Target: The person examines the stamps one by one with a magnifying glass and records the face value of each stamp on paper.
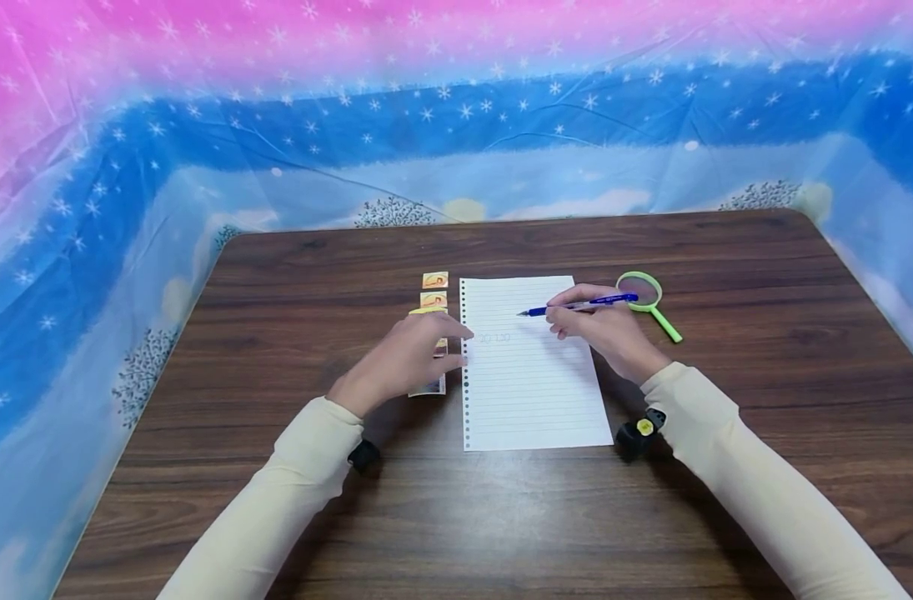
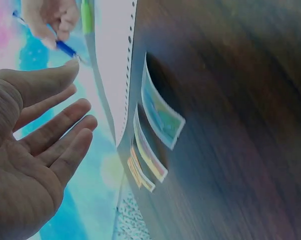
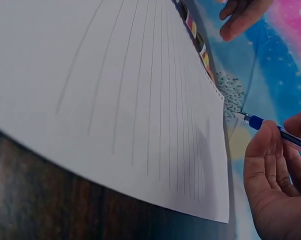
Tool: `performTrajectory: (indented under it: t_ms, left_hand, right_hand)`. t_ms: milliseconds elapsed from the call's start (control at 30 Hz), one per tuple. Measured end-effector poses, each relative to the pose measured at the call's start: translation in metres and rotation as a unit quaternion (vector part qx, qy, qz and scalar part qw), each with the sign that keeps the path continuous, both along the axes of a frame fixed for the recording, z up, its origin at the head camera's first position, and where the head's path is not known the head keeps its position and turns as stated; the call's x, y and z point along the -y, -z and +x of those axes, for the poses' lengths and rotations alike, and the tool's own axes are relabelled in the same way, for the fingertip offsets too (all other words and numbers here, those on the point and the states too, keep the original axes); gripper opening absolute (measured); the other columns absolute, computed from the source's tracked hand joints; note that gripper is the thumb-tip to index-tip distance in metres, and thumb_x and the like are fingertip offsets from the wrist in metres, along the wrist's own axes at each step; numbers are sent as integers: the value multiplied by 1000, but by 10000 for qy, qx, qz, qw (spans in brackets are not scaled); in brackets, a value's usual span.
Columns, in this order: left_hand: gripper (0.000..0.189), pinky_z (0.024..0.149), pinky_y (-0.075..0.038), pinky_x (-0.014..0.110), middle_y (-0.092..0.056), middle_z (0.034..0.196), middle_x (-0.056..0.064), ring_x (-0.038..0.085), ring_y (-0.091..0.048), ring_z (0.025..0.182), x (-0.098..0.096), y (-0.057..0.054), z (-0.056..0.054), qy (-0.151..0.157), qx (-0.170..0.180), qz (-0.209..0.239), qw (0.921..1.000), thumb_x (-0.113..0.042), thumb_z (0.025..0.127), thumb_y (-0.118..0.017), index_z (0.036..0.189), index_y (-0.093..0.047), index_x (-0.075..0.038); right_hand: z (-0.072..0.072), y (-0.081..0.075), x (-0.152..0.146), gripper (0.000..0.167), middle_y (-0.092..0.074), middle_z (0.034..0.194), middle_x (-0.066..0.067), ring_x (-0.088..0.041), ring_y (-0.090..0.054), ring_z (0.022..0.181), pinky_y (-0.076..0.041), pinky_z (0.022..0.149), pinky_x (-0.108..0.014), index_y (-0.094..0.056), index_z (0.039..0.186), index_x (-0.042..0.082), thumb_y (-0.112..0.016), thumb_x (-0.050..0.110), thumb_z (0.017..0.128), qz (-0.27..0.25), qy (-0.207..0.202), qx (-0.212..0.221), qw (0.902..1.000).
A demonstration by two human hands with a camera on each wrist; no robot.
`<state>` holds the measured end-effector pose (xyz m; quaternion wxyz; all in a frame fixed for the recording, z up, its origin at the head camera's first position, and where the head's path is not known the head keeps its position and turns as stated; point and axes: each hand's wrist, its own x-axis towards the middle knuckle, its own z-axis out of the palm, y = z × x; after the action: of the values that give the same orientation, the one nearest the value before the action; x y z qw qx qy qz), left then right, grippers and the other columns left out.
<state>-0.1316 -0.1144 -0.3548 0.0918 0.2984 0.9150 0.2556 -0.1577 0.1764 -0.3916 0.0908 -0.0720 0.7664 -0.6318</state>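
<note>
A white sheet of lined paper (image 1: pixel 531 400) with punched holes down its left side lies on the table; faint handwriting (image 1: pixel 495 338) shows on it. My right hand (image 1: pixel 609 329) pinches a blue pen (image 1: pixel 537 312) above the sheet, the tip pointing left and apart from the paper in the right wrist view. With fingers extended and holding nothing, my left hand (image 1: pixel 399 358) hovers by the sheet's holed edge. Small picture cards (image 1: pixel 435 280), stamp-like, form a column left of the sheet; the hand partly hides the nearer ones. The left wrist view shows several of these cards (image 2: pixel 160 115).
A green magnifying glass (image 1: pixel 667 325) lies right of the sheet, its handle toward the lower right. The dark wooden table (image 1: pixel 223 492) ends at a pink and blue snowflake-patterned cloth (image 1: pixel 456 108), which hangs behind and along the sides.
</note>
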Motion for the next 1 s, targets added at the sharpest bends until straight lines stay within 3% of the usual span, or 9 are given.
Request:
performTrajectory:
  t_ms: [233, 400, 533, 633, 733, 800, 1000]
  left_hand:
    - [35, 100, -51, 45, -68, 128, 12, 28, -60, 124, 14, -1, -11, -396, 191, 35, 9990, -12, 96, -72, 129, -68, -2]
    - [32, 99, -51, 45, -68, 128, 12, 27, -61, 123, 25, 1, -18, -599, 141, 98, 9981, -9, 96, -71, 127, -70, -3]
    - [27, 83, -55, 40, -69, 126, 12, 25, -68, 100, 31, 2, -23, -787, 114, 136, 9967, -9, 96, -70, 123, -72, -2]
    - [24, 70, -49, 36, -69, 123, 12, 20, -62, 79, 33, 4, -26, -913, 98, 87, 9957, -10, 97, -70, 119, -74, -2]
    - [23, 64, -46, 36, -69, 122, 13, 21, -55, 72, 35, 6, -29, -1013, 152, 63, 9947, -10, 98, -69, 119, -74, -3]
    - [24, 69, -48, 37, -69, 123, 13, 22, -58, 80, 37, 6, -31, -1112, 201, 44, 9936, -11, 98, -69, 121, -74, -4]
    - [30, 94, -51, 48, -67, 128, 14, 30, -62, 115, 40, 8, -36, -1334, 366, 18, 9904, -13, 98, -68, 127, -69, -3]
  right_hand:
    - [3, -1, -8, 24, -73, 97, -12, -24, -71, 82, -59, 76, -32, -71, 108, 1, -75, 20, 94, 234, 245, -414, 9986]
    - [3, -2, -12, 28, -73, 96, -19, -26, -70, 77, -57, 73, -34, -74, 111, -1, -76, 21, 93, 350, 403, -649, 9965]
    - [3, -4, -16, 32, -75, 96, -15, -24, -72, 80, -59, 76, -29, -71, 114, -7, -75, 18, 94, 172, 429, -693, 9965]
    - [4, -5, -20, 32, -74, 95, -8, -23, -73, 79, -60, 77, -28, -70, 112, -7, -75, 18, 94, 113, 502, -761, 9958]
    - [5, -4, -24, 30, -74, 92, -7, -24, -72, 76, -59, 74, -29, -72, 107, -4, -77, 22, 93, 221, 608, -908, 9938]
    - [6, -4, -27, 29, -73, 92, -9, -25, -71, 76, -59, 73, -30, -73, 107, -4, -77, 21, 93, 225, 636, -1017, 9925]
    - [6, -1, -34, 32, -73, 95, -20, -22, -72, 80, -60, 76, -31, -66, 112, -15, -74, 11, 94, -652, 590, -931, 9918]
